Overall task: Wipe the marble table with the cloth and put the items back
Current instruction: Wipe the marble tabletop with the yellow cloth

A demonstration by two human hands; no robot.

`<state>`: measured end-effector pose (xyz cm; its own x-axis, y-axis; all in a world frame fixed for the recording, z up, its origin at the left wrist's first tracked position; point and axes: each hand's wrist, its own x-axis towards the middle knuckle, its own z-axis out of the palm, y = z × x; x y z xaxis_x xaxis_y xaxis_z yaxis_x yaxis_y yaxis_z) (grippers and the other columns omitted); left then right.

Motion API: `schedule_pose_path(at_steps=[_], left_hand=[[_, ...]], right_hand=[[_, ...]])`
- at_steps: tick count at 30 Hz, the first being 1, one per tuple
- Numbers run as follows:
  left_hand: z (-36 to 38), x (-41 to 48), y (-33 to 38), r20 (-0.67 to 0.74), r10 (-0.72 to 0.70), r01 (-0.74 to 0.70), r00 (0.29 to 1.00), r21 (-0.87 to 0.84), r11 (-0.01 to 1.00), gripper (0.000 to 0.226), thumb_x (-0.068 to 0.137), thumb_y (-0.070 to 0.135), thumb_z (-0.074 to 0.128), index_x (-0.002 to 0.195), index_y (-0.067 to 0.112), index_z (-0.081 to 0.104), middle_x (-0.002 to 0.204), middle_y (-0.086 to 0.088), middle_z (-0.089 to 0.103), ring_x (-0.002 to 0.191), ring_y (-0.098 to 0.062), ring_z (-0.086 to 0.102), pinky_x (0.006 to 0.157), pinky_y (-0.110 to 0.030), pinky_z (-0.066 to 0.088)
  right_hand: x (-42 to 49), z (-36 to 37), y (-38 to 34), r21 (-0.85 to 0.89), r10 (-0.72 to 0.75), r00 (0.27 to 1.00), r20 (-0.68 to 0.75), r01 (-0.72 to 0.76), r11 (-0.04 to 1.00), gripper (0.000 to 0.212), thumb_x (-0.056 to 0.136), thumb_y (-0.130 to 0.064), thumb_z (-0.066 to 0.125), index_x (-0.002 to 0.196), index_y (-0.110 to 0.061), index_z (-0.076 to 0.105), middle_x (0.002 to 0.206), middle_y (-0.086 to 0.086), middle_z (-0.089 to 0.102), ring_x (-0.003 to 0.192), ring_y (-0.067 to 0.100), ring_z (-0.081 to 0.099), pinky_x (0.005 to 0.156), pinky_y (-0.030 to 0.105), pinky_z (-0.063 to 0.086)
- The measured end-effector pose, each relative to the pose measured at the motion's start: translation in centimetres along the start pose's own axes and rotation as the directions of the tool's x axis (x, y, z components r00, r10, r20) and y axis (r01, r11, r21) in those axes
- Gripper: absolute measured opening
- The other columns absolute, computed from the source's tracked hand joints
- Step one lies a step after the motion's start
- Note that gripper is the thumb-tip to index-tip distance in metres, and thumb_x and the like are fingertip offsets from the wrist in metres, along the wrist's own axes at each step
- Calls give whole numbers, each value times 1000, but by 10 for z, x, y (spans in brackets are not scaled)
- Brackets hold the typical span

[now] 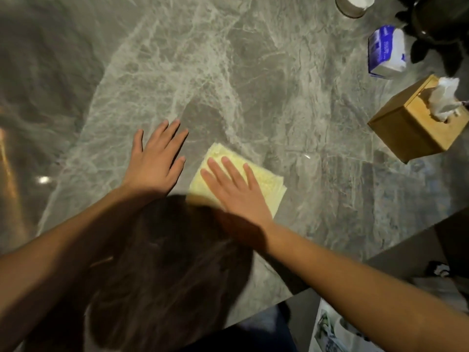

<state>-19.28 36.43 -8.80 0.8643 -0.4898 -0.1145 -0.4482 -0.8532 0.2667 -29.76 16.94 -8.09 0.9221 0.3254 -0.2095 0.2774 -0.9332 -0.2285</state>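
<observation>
the right hand lies flat, fingers straight, pressing the folded yellow cloth onto the marble counter. the left hand rests flat beside it, fingers spread, holding nothing. a wooden tissue box and a blue-and-white packet stand at the far right.

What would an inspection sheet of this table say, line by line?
Surface: marble table, grey with pale veins, glossy; no spills visible.
Job's things: yellow cloth, folded, flat on the marble; wooden tissue box, tissue pack, glass jar and dark plant grouped at the far right.
Clutter: nothing seen.
Grips: left hand flat on bare marble beside the cloth; right hand flat on the cloth, fingers straight.
Cables: nothing seen.
Surroundings: blurred objects below the table's near edge; too unclear to name.
</observation>
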Motion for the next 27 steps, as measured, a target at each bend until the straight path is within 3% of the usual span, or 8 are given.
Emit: schedule_pose_path(at_steps=[4, 8, 12, 17, 23, 27], left_hand=[[-7, -21, -30, -37, -91, 90, 995, -16, 996, 58, 92, 42, 23, 146, 21, 29, 157, -3, 21, 146, -20, 15, 113, -55, 7], [-13, -53, -71, -70, -217, 217, 974, -4, 976, 58, 90, 44, 27, 145, 25, 30, 158, -1, 20, 146, -19, 14, 113, -54, 5], [-17, -59, -87, -42, -196, 196, 980, 3, 981, 61, 88, 46, 28, 146, 27, 29, 158, 0, 18, 146, -16, 11, 114, -49, -2], [-13, -54, -89, -127, -183, 191, 975, 55, 980, 58, 87, 44, 35, 142, 24, 38, 155, -2, 28, 144, -17, 21, 114, -53, 7], [-14, -53, -91, -112, -163, 169, 980, 39, 985, 59, 88, 41, 37, 143, 21, 33, 157, -5, 23, 146, -21, 18, 113, -56, 11], [-14, -54, -92, -142, -309, 319, 940, 57, 946, 63, 88, 48, 32, 146, 22, 28, 158, -6, 18, 145, -29, 15, 111, -59, 10]], right_hand=[[-29, 17, -43, 83, -245, 970, 8, 243, 966, 70, 91, -58, 35, 151, -23, 26, 161, 2, 16, 150, 25, 2, 119, 54, 0], [-39, 21, -53, -11, -357, 933, 42, 358, 934, 65, 95, -57, 34, 151, -25, 27, 162, 1, 13, 150, 23, 1, 119, 54, 8], [-30, 24, -53, -58, -373, 927, 41, 375, 925, 56, 99, -50, 30, 150, -28, 27, 161, 0, 14, 150, 23, 7, 117, 55, 10], [2, 15, -50, -82, -419, 906, 61, 422, 903, 60, 95, -48, 37, 151, -34, 21, 161, -6, 14, 150, 22, 9, 117, 56, 11], [87, -8, -55, -104, -310, 950, 45, 313, 944, 61, 96, -57, 30, 152, -36, 18, 162, -6, 13, 150, 21, 6, 118, 50, 3], [139, -13, -54, -165, -303, 953, 13, 301, 939, 56, 100, -50, 30, 152, -33, 19, 162, -3, 14, 149, 24, 9, 118, 52, 6]])
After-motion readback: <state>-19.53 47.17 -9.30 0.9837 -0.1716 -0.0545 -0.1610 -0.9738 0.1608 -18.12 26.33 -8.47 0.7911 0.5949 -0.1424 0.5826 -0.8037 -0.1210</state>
